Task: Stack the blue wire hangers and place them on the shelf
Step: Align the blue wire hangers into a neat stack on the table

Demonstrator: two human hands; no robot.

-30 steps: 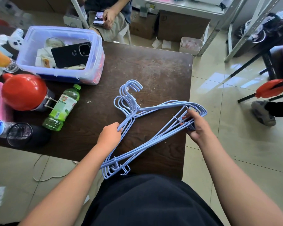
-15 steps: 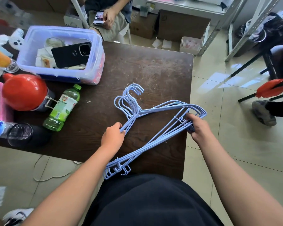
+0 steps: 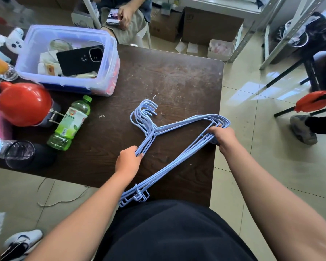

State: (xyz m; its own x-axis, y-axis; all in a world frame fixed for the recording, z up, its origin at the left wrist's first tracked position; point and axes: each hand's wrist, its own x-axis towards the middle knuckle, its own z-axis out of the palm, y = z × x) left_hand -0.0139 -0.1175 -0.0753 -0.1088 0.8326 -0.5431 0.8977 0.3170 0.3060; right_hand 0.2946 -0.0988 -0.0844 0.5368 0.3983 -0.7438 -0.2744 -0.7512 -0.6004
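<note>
Several blue wire hangers [image 3: 179, 124] lie bunched together on the dark wooden table [image 3: 177, 78], hooks pointing away from me. My left hand [image 3: 128, 160] grips the near sloping wires just below the necks. My right hand [image 3: 223, 136] holds the right shoulder ends at the table's right edge. The hangers' other ends overhang the near table edge by my body. A metal shelf frame [image 3: 282, 29] stands at the far right.
A clear plastic bin [image 3: 105, 53] with a black phone sits at the back left. A green bottle [image 3: 72, 123], a red round object [image 3: 24, 103] and a dark cup [image 3: 20, 154] crowd the left side. A seated person [image 3: 128, 14] is behind the table; another person's shoe [image 3: 302, 129] rests on the floor to the right.
The hangers have been drawn closer together, hooks now nearly aligned. My left hand slid up the wires toward the necks; my right hand stayed on the shoulder ends.
</note>
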